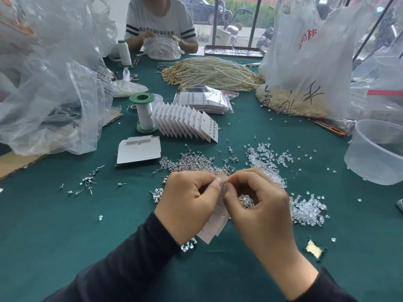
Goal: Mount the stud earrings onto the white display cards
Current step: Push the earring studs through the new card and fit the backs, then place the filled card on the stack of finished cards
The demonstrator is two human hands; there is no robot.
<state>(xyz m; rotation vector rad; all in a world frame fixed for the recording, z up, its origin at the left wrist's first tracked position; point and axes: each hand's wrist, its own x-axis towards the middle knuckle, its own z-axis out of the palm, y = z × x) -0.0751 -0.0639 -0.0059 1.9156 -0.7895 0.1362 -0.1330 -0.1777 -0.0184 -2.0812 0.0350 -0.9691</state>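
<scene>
- Green counter (pixel 65 225) fills the frame.
- Clear plastic bags (pixel 50 83) heaped at upper left; white printed bag (pixel 305 68) at upper right, blocking the view behind.
- Second person (pixel 161 22) seated at top centre, hands on a clear bundle.
- Pearl strands (pixel 213 73) piled at upper centre.
- Clear tub (pixel 377 153) at right edge.
- Left hand (pixel 187 201), lower centre: grip curled round a white display card (pixel 214 225), hiding much of it.
- Right hand (pixel 261 203): thumb and forefinger grip pinched on the card's upper edge; whether a stud sits between the tips, cannot tell.
- Row of filled cards (pixel 187 125) standing at centre, beside a thread spool (pixel 144 112).
- Blank card (pixel 139 151) flat, left of centre.
- Stud earrings (pixel 192 163) heaped just above the hands; clear backs (pixel 268 158) scattered to their right.
</scene>
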